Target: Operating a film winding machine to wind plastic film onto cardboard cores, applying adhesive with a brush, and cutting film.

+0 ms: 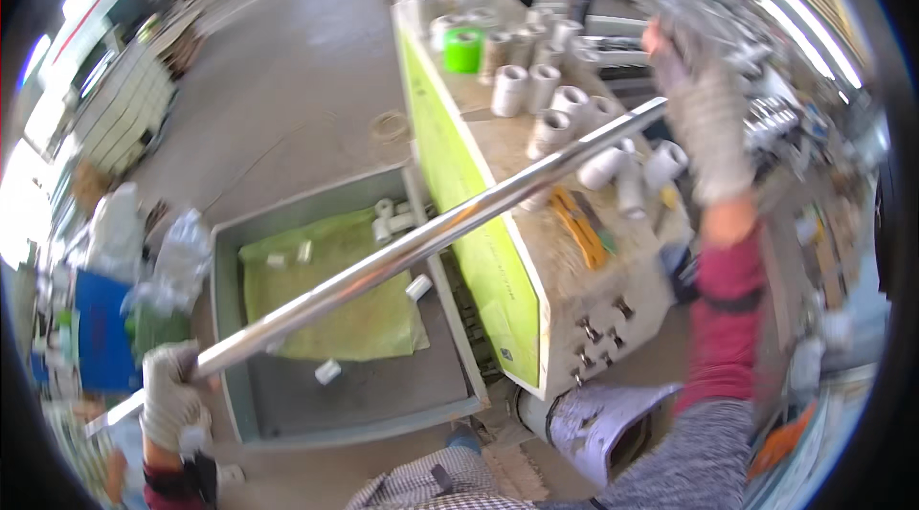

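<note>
Wide grey floor (pixel 297 51), metal tube (pixel 431 234) over tray edges (pixel 222 304)

Look at the yellow-green side panel (pixel 483 256) of the bench (pixel 565 295): there's a slanting line of dark print (pixel 502 286), too small and blurred to read! Down near the panel's lower corner sits a little dark square mark (pixel 506 354), also beyond reading. Nothing legible, then, no words, no numbers.

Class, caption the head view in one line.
Gloved left hand gripping a shiny tube above a grey tray, white rolls on the bench.
</note>
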### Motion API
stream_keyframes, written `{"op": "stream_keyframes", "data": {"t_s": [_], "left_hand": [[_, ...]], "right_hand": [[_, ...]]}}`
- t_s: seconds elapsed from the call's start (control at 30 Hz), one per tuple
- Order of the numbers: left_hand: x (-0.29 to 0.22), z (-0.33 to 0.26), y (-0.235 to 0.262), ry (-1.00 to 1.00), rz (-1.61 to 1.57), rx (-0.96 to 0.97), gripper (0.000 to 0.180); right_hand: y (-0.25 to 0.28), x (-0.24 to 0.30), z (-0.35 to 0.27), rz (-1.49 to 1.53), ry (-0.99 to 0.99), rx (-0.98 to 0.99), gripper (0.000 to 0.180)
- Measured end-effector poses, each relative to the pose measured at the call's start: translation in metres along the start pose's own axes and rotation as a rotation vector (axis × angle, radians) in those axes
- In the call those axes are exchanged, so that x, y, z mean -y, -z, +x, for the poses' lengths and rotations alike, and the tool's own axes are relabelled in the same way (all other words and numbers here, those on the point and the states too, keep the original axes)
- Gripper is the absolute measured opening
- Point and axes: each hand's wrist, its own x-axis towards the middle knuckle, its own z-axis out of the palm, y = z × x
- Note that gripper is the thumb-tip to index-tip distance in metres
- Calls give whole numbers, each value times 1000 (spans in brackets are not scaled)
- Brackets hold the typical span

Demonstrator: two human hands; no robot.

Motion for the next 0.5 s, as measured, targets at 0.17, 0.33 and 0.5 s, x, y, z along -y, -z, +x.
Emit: {"op": "stream_keyframes", "data": {"t_s": [0.17, 0.33, 0.5], "left_hand": [[6, -27, 52, -226, -29, 240, 28], [71, -77, 59, -312, -283, 327, 37], [151, -152, 63, -79, -643, 641, 17]], "right_hand": [[-46, 109, -167, 351, -399, 165, 35], [-96, 231, -238, 1853, -714, -29, 39], [-58, 317, -303, 1754, -627, -5, 49]]}}
